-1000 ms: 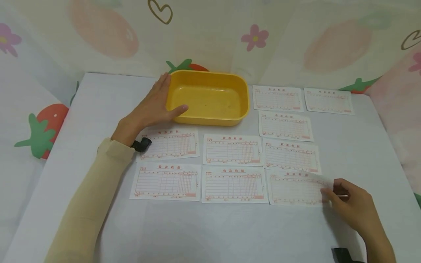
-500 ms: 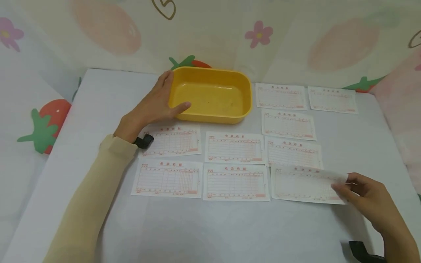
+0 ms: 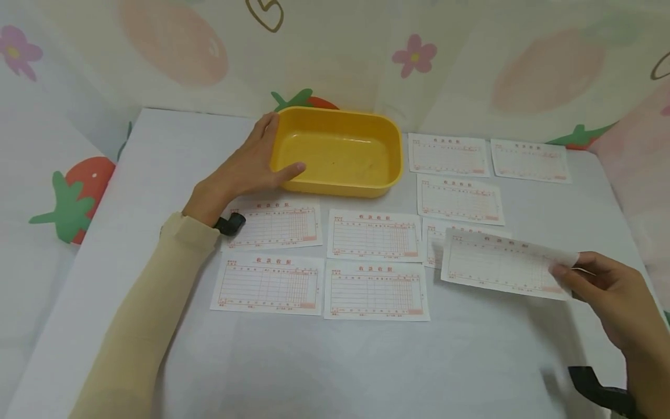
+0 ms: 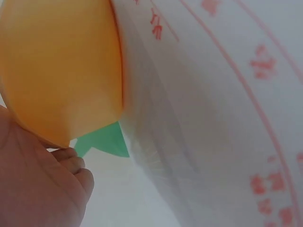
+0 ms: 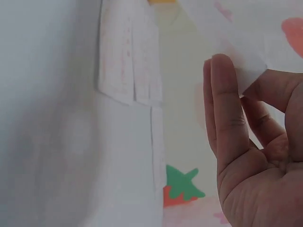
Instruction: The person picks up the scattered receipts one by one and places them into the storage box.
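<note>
At the right of the head view my right hand (image 3: pixel 612 288) pinches the right end of a receipt slip (image 3: pixel 502 265). The slip is raised and tilted, and it overlaps another receipt (image 3: pixel 437 250) behind it. In the right wrist view the slip's corner (image 5: pixel 252 75) sits between thumb and fingers. My left hand (image 3: pixel 248 160) holds the left end of a yellow plastic basin (image 3: pixel 340 154), thumb over the front rim and fingers along the left side. The basin's inside holds nothing. Part of a receipt (image 3: pixel 274 224) is hidden under the left wrist.
Several more red-printed receipts lie flat, such as a front-left receipt (image 3: pixel 267 285), a front-middle receipt (image 3: pixel 377 291) and a far-right receipt (image 3: pixel 531 160). A white sheet (image 3: pixel 366 372) covers the table. A strawberry-print cloth (image 3: pixel 361 58) hangs behind it.
My right hand has lifted the front-right receipt off the table and moved it up and to the right. My left hand keeps its place on the basin.
</note>
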### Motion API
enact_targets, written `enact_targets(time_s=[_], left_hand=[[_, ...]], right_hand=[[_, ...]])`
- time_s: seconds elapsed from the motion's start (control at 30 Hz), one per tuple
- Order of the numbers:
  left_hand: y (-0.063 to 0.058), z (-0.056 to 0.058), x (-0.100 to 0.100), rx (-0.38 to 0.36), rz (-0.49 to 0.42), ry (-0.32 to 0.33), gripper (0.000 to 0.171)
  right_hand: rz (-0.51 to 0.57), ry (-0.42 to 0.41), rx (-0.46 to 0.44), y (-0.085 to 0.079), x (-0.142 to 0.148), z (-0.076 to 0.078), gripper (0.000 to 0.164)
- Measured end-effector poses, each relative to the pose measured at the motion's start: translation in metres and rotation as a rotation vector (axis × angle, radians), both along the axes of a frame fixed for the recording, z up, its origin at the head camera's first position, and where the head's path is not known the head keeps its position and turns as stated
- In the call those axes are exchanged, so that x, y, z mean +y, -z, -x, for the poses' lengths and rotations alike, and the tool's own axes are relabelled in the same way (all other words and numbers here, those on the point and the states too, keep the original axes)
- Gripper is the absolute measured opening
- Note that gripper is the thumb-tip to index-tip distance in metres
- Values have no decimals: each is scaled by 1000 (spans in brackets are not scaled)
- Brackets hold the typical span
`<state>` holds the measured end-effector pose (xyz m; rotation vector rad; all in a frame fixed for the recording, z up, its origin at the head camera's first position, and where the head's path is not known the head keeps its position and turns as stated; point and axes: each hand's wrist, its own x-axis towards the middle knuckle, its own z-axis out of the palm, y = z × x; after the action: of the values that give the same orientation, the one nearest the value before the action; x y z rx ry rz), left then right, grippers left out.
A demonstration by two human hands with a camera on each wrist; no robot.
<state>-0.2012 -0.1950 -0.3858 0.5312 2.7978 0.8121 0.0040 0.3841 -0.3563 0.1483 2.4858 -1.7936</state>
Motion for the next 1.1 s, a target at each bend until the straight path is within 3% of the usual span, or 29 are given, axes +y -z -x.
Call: enact_targets(time_s=[0.3, 0.43, 0.73, 0.9, 1.1], left_hand=[[0, 1, 3, 54, -32, 17, 109], [1, 1, 4, 60, -25, 12, 109], [0, 1, 5, 52, -17, 7, 111], [-1, 2, 4, 50, -18, 7, 112], [-1, 1, 2, 41, -18, 1, 114]], right_hand=[[155, 71, 77, -16, -20, 32, 19], [163, 104, 70, -19, -35, 46, 18], [79, 107, -10, -20, -77, 87, 21], [-14, 77, -62, -18, -110, 114, 27], [-25, 20, -76, -21, -146, 137, 30]])
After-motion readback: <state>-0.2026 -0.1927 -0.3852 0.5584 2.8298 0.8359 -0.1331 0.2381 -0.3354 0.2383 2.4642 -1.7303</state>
